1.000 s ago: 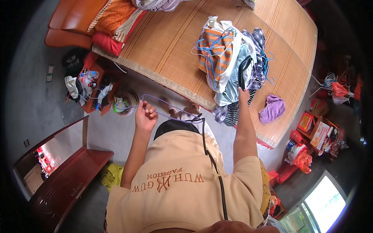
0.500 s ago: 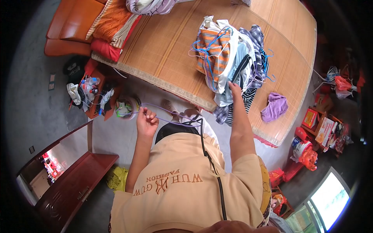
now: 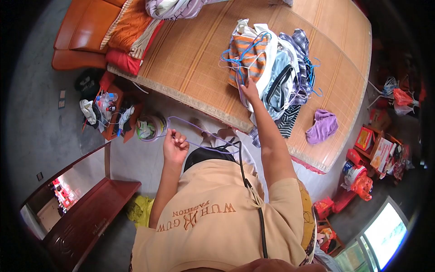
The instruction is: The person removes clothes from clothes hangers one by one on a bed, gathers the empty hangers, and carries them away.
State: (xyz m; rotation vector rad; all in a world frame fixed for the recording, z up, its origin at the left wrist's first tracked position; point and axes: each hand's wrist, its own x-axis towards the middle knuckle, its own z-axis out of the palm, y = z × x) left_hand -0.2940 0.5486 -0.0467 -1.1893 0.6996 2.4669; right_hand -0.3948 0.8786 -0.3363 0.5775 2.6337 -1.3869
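A purple wire hanger (image 3: 199, 126) is pinched in my left hand (image 3: 176, 147), its loop stretching to the right in front of my waist. On the bed lies a pile of clothes, several on hangers. My right hand (image 3: 250, 92) reaches to the near left edge of this pile, fingers closed at the lower hem of an orange and grey striped shirt (image 3: 256, 63); what they hold is unclear. Blue hangers (image 3: 235, 59) lie over that shirt. Beside it are a light blue garment with a black strap (image 3: 274, 93) and a plaid shirt (image 3: 300, 45).
The bed has a woven mat (image 3: 195, 59). A purple cloth (image 3: 322, 127) lies right of the pile. A waste bin (image 3: 152, 128) and a cluttered small table (image 3: 111, 129) stand at left. Boxes and red bags (image 3: 361, 186) are at right. Orange bedding (image 3: 129, 29) sits at the back left.
My right hand has moved left from the light blue garment to the striped shirt. The light blue garment now lies flatter, its strap lower. My left hand still holds the purple hanger.
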